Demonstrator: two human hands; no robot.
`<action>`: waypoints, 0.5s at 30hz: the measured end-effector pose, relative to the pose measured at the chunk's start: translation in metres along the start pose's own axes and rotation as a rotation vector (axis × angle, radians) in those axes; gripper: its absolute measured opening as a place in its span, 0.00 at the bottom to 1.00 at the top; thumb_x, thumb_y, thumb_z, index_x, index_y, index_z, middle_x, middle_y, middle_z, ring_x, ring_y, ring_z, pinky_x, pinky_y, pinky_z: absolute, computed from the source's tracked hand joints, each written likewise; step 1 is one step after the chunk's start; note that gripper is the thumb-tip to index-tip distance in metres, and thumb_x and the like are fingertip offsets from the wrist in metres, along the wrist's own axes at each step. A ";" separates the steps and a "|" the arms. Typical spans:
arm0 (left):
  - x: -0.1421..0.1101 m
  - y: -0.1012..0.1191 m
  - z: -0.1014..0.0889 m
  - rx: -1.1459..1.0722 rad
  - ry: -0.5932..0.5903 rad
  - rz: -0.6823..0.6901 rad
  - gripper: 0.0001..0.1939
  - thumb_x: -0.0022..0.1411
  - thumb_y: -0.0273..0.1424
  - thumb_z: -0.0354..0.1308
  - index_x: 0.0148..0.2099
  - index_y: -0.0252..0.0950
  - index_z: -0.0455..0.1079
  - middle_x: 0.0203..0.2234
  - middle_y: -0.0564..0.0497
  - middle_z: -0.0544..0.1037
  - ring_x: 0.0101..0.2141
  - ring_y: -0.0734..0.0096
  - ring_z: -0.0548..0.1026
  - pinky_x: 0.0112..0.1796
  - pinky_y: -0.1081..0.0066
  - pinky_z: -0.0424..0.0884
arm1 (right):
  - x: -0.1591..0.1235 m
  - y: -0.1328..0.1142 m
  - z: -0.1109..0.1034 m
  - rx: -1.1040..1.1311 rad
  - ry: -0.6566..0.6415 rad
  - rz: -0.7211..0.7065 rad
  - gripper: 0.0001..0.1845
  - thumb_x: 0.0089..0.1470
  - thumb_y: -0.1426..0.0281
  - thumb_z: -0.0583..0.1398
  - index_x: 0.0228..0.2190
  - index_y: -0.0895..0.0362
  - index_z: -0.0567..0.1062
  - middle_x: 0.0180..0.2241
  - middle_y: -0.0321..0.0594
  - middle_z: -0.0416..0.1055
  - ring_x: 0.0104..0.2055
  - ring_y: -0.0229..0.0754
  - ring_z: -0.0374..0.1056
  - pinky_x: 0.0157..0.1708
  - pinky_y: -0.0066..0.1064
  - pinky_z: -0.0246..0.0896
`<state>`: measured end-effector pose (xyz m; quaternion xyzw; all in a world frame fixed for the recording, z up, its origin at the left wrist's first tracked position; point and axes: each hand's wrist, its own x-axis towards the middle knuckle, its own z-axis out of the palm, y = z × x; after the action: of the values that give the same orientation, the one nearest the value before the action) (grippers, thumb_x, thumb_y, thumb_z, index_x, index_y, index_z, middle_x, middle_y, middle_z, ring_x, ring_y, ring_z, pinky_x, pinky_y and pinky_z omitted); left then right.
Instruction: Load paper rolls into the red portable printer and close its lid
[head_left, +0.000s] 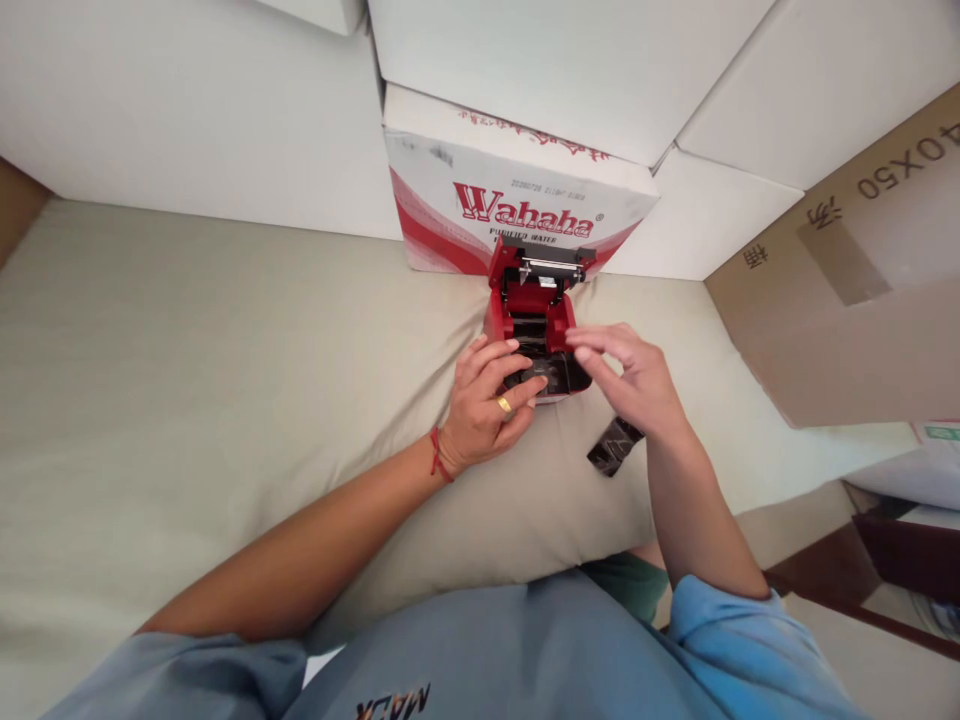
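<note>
Left hand: fingers spread, laid over the near left of a red device, lid raised toward the carton. Right hand: at the device's right side, thumb and fingers slightly parted, grip unclear.

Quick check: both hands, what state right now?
Left hand: open, fingers spread over the front of the red printer-like device.
Right hand: open, fingers extended at the device's right side; nothing visibly held, contact unclear.
</note>
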<state>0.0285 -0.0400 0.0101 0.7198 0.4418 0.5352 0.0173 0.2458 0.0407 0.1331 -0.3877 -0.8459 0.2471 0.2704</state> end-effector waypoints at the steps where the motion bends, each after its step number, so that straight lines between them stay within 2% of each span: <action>1: -0.001 -0.001 0.001 0.005 -0.015 -0.021 0.19 0.67 0.31 0.64 0.58 0.55 0.79 0.54 0.49 0.82 0.64 0.48 0.75 0.71 0.32 0.61 | 0.008 0.007 0.001 0.016 0.080 0.066 0.17 0.72 0.53 0.61 0.51 0.47 0.85 0.56 0.44 0.84 0.58 0.50 0.78 0.63 0.48 0.71; 3: -0.001 -0.003 0.002 0.033 -0.016 -0.043 0.19 0.66 0.32 0.64 0.57 0.54 0.80 0.54 0.48 0.82 0.65 0.47 0.74 0.70 0.31 0.63 | 0.030 0.024 0.004 0.059 0.223 0.180 0.26 0.71 0.46 0.59 0.58 0.48 0.81 0.62 0.47 0.80 0.63 0.52 0.75 0.63 0.49 0.71; 5: -0.001 -0.003 0.002 0.064 -0.001 -0.037 0.19 0.66 0.32 0.64 0.58 0.53 0.80 0.55 0.47 0.81 0.66 0.46 0.73 0.69 0.31 0.65 | 0.053 0.038 0.010 0.131 0.286 0.219 0.36 0.70 0.40 0.56 0.66 0.49 0.74 0.69 0.50 0.74 0.68 0.52 0.71 0.66 0.50 0.70; 7: -0.002 -0.004 0.002 0.058 -0.005 -0.032 0.20 0.66 0.32 0.64 0.58 0.54 0.80 0.57 0.47 0.80 0.67 0.45 0.72 0.69 0.30 0.65 | 0.071 0.046 0.017 0.181 0.269 0.197 0.42 0.71 0.37 0.50 0.72 0.49 0.67 0.72 0.50 0.70 0.72 0.51 0.68 0.69 0.50 0.67; 9: -0.003 -0.004 0.002 0.018 -0.020 -0.040 0.21 0.66 0.32 0.65 0.59 0.56 0.79 0.59 0.47 0.78 0.68 0.44 0.70 0.70 0.29 0.63 | 0.081 0.044 0.022 0.177 0.215 0.172 0.44 0.73 0.36 0.44 0.74 0.49 0.64 0.72 0.48 0.69 0.74 0.48 0.66 0.70 0.47 0.66; 11: -0.004 -0.005 0.002 -0.014 -0.028 -0.052 0.22 0.66 0.32 0.66 0.60 0.57 0.79 0.60 0.48 0.78 0.69 0.44 0.69 0.71 0.29 0.61 | 0.081 0.037 0.023 0.173 0.199 0.156 0.43 0.74 0.36 0.42 0.71 0.49 0.69 0.70 0.45 0.72 0.73 0.47 0.68 0.69 0.45 0.67; 15: -0.005 -0.005 0.004 0.026 -0.014 -0.039 0.23 0.65 0.32 0.66 0.60 0.58 0.79 0.60 0.48 0.77 0.69 0.45 0.69 0.70 0.29 0.62 | 0.054 0.022 0.020 0.193 0.287 0.112 0.33 0.74 0.41 0.53 0.57 0.50 0.83 0.60 0.43 0.82 0.66 0.48 0.76 0.69 0.45 0.68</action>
<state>0.0286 -0.0387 0.0019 0.7147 0.4627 0.5241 0.0215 0.2145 0.0920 0.1195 -0.4376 -0.7481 0.2840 0.4102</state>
